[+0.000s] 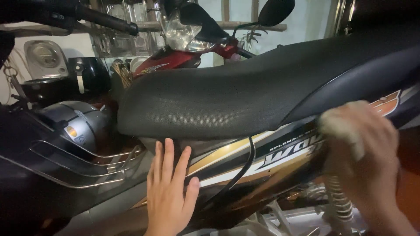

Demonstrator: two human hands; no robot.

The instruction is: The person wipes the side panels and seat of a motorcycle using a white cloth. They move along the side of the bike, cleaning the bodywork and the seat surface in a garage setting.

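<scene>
Hands first. Left hand: open, fingers spread, palm flat against the motorcycle's side panel, just under the front end of the seat. Holds nothing. Fingertips reach up to the seat's lower edge.

Right hand: blurred, closed around a pale cloth, pressed to the same panel further back, close under the seat's rear part. Cloth bunches out above the fingers. Exact finger positions can't be made out through the blur.

Side panel: black with gold and white stripes and lettering. A thin black cable curves down across it, between the two hands.

Seat: black, textured, long, rising toward the right of the view.

Below the right hand: coiled shock spring, pale, near metal frame parts.

Left of the left hand: chrome wire rack on the leg shield, grey helmet sitting in it.

Behind the seat: second motorcycle, red, with clear headlight cover and one black mirror up top. A black handlebar grip crosses the top-left corner. Back left: shelf with dark pots and kitchen gear, details dim.
</scene>
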